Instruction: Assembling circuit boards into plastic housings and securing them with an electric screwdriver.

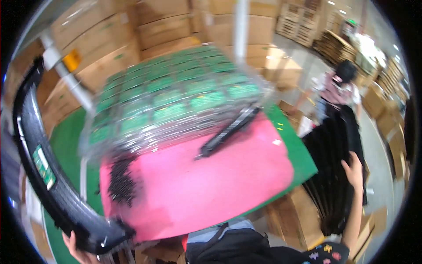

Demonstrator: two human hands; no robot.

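At far left, the person's left hand (75, 248) has its grip closed around the lower end of a long, curved black plastic trim piece (37, 163), which sweeps up along the picture's left edge and carries a small green-and-white label partway along. Beside it stands the table (66, 141) with a green top, overlaid by a pink mat (198, 185) — a cluster of small black parts (121, 182) lies on the mat's left side. Behind these sits a stack of clear plastic trays (176, 97) holding green circuit boards, and a slim black strip (228, 130) rests at an angle near the stack's right corner. At right, the right hand (354, 169) touches a hanging bundle of black strips (334, 176), fingers spread open. Beyond, another person (340, 88) stands among cardboard boxes (132, 31) — wooden pallets (334, 44) are stacked further back.
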